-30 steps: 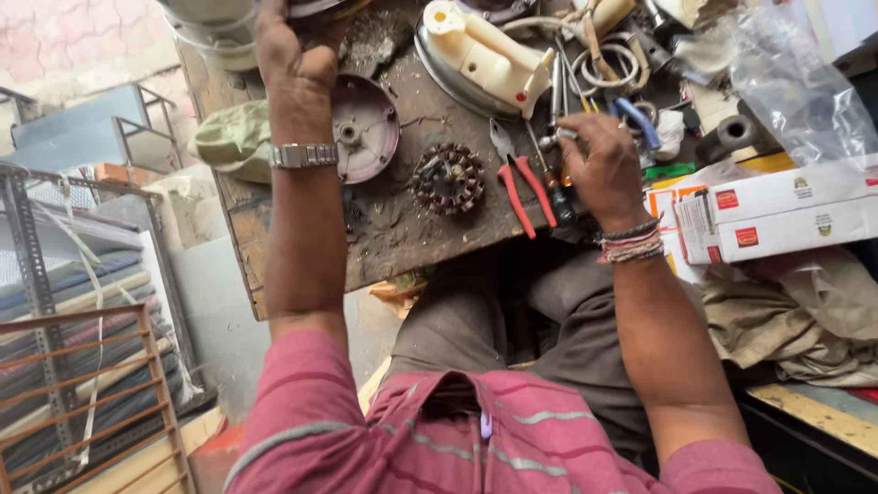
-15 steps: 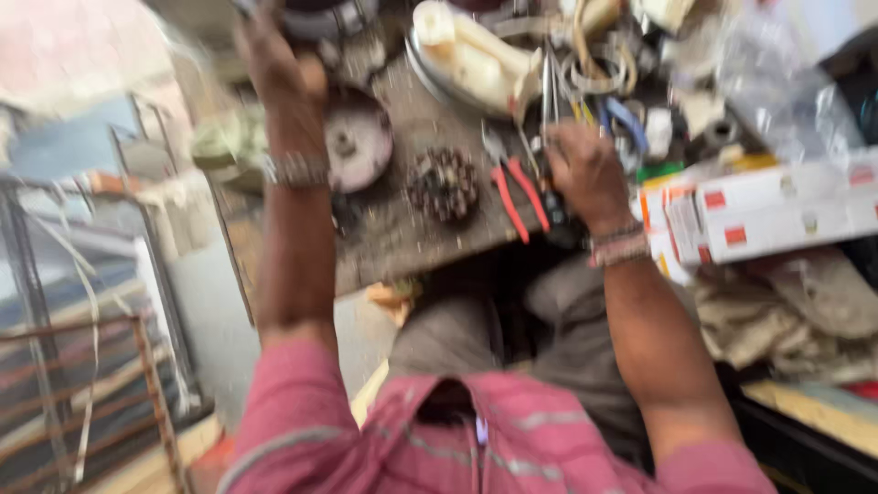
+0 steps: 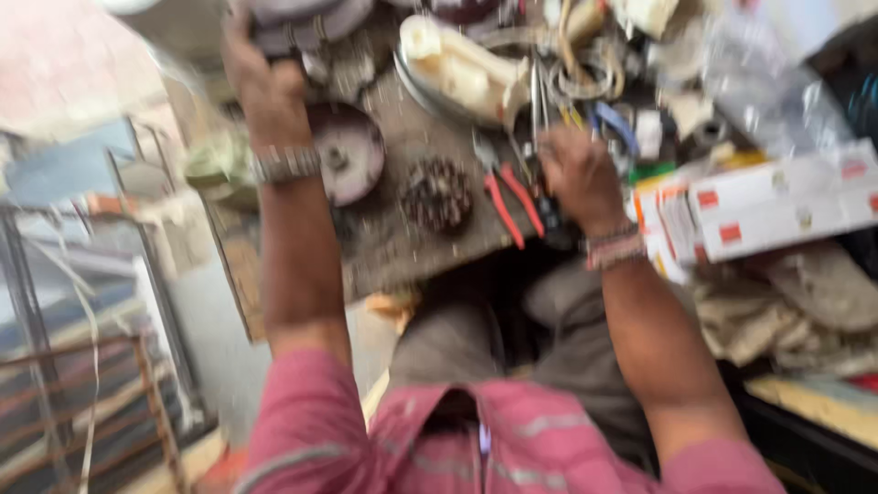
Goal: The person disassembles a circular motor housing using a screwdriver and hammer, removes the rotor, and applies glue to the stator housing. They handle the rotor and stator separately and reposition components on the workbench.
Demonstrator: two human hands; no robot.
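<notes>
the view is blurred by motion, so fine detail is lost. the left hand (image 3: 261, 78) reaches to the far left of the bench (image 3: 402, 247) and rests on a round grey housing (image 3: 306, 18) at the far edge; the fingers seem curled over its rim, but the blur keeps me from telling whether they grip it. a metal watch (image 3: 285, 165) sits on that wrist. the housing looks like a stack of pale grey discs, ribbed at the edge, and runs out of the top of the frame.

the right hand (image 3: 576, 174) lies further right, among loose tools and wires, fingers bent down onto the clutter; whether they hold anything i cannot tell. bead bands (image 3: 613, 247) circle that wrist. just left of this hand lie pliers (image 3: 508, 201) with red handles, handles pointing near.

between the two hands, a dark round plate (image 3: 352, 151) with a hub in its middle lies flat just right of the left wrist. near it, toward the pliers, sits a dark wound core (image 3: 437, 194), round and toothed. far of these lies a cream plastic casing (image 3: 457, 69). to the right, white cartons (image 3: 768, 206) with red marks are stacked at the bench edge. the person wears a pink striped shirt (image 3: 476, 439).
</notes>
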